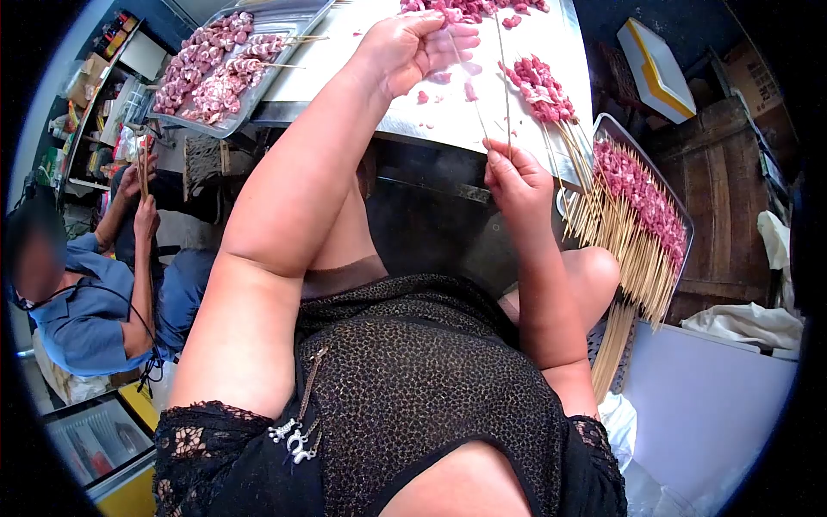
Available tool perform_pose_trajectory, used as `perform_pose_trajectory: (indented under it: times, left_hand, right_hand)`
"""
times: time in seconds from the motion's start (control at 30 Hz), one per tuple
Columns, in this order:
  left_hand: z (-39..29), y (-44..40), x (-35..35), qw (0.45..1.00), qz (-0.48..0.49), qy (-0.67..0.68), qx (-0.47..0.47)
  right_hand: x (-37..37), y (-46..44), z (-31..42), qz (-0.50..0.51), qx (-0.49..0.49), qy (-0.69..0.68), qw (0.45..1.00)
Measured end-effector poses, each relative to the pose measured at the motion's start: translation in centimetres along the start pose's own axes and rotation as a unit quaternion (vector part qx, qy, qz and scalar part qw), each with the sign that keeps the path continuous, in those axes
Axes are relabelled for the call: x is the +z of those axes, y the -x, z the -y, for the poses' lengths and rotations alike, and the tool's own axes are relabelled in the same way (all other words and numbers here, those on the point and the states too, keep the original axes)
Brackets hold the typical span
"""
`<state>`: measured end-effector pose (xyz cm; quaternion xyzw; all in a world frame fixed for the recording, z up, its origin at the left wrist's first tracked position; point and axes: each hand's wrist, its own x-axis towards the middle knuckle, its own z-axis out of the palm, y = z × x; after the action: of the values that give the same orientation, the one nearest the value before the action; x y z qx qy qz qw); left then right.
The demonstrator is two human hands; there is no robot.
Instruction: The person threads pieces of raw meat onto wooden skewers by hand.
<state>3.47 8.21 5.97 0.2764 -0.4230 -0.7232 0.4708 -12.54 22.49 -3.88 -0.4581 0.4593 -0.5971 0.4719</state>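
Observation:
My right hand (521, 181) is closed around the lower ends of two thin bamboo skewers (507, 90), which point away over the white tabletop (405, 129). One skewer slants toward my left hand (426, 52); a small piece of meat (470, 91) is at its middle, whether threaded on it I cannot tell. My left hand is palm up, its fingers stretched out, beside a pile of raw meat pieces (469, 9) at the far edge. To the right of the skewers lies a bunch of loaded meat skewers (543, 90) on the table.
At right, a tray (687, 215) holds many meat skewers, handles toward me; bare skewers (613, 345) lie below it. Another metal tray (228, 129) of meat stands at upper left. A seated person (95, 302) at left holds sticks. A white-and-yellow box (659, 73) is at upper right.

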Motion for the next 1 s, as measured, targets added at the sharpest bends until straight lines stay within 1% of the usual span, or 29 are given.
perform_pose_trajectory:
  times: [0.03,0.07,0.13,0.2,0.23,0.27,0.3,0.37,0.4,0.47,0.5,0.53,0.57,0.6,0.67,0.7,0.73,0.8,0.83,0.87,0.93,0.97,1.0]
  left_hand:
    - [0.2,0.1,0.1,1.0,0.0,0.001,0.0]
    - [0.5,0.3,0.4,1.0,0.014,-0.022,-0.008]
    - [1.1,0.5,0.9,0.999,0.027,-0.044,-0.017]
    - [1.8,0.5,1.4,0.998,0.031,-0.051,-0.036]
    - [2.3,0.4,1.3,0.995,0.051,-0.076,-0.04]
    - [3.0,-0.4,-0.2,0.995,0.051,-0.076,-0.04]
    - [2.4,-0.4,-0.3,0.958,0.103,-0.252,0.088]
    - [1.7,-0.4,-0.2,0.963,-0.024,-0.27,-0.003]
    - [1.0,-1.3,-1.4,0.979,-0.039,-0.202,0.007]
    - [-0.4,-2.9,-4.3,0.954,-0.126,-0.264,0.059]
    - [-0.8,-3.1,-5.2,0.954,-0.127,-0.265,0.061]
    - [-1.0,-3.2,-6.1,0.907,-0.134,-0.39,0.081]
    - [-0.9,-3.4,-6.9,0.844,-0.138,-0.508,0.1]
    - [-0.4,-3.7,-7.5,0.844,-0.139,-0.508,0.1]
    - [0.7,-4.2,-8.6,0.81,-0.104,-0.564,0.125]
    - [0.2,-4.1,-8.1,0.784,-0.087,-0.606,0.107]
    - [-0.1,-3.9,-7.5,0.783,-0.087,-0.606,0.107]
    - [-0.8,-3.4,-6.1,0.707,-0.159,-0.68,0.113]
    - [-1.6,-3.7,-6.1,0.65,-0.183,-0.734,0.07]
    - [-1.7,-4.1,-6.7,0.649,-0.183,-0.735,0.071]
    - [-0.8,-4.9,-8.8,0.649,-0.155,-0.727,0.163]
    - [0.0,-5.3,-9.7,0.668,-0.122,-0.712,0.18]
    - [0.1,-5.2,-9.5,0.668,-0.123,-0.712,0.181]
  right_hand:
    - [0.0,0.0,0.4,0.012,0.026,-0.032,0.999]
    - [0.1,0.0,0.9,0.012,0.026,-0.031,0.999]
    - [0.2,-0.1,1.5,0.007,0.049,-0.087,0.995]
    - [0.2,-0.5,1.4,-0.007,0.046,-0.081,0.996]
    - [0.1,-0.7,1.4,-0.02,0.042,-0.075,0.996]
    - [0.0,-0.8,1.3,-0.021,0.043,-0.075,0.996]
    - [-0.1,-1.0,1.2,-0.027,0.032,-0.077,0.996]
    - [-0.3,-1.2,0.9,-0.035,0.022,-0.081,0.996]
    - [-0.4,-1.2,0.7,-0.044,0.008,-0.077,0.996]
    - [-0.5,-1.1,0.9,-0.052,-0.008,-0.075,0.996]
    - [-0.5,-0.7,1.3,-0.051,0.0,-0.067,0.996]
    - [-0.5,-0.3,1.5,-0.049,0.008,-0.059,0.997]
    - [-0.7,-0.2,1.4,-0.047,0.013,-0.052,0.997]
    - [-0.7,0.0,1.3,-0.046,0.013,-0.053,0.997]
    - [-0.6,0.2,1.4,-0.044,0.012,-0.059,0.997]
    - [-0.7,0.3,1.4,-0.043,0.012,-0.059,0.997]
    - [-0.7,0.3,1.4,-0.049,0.017,-0.055,0.997]
    - [-0.8,0.4,1.5,-0.055,0.021,-0.051,0.997]
    - [-0.9,0.5,1.5,-0.055,0.024,-0.055,0.997]
    - [-0.9,0.5,1.6,-0.056,0.026,-0.06,0.996]
    - [-0.9,0.6,1.6,-0.053,0.025,-0.053,0.997]
    - [-0.9,0.7,1.6,-0.049,0.027,-0.045,0.997]
    - [-0.9,0.6,1.6,-0.049,0.026,-0.045,0.997]
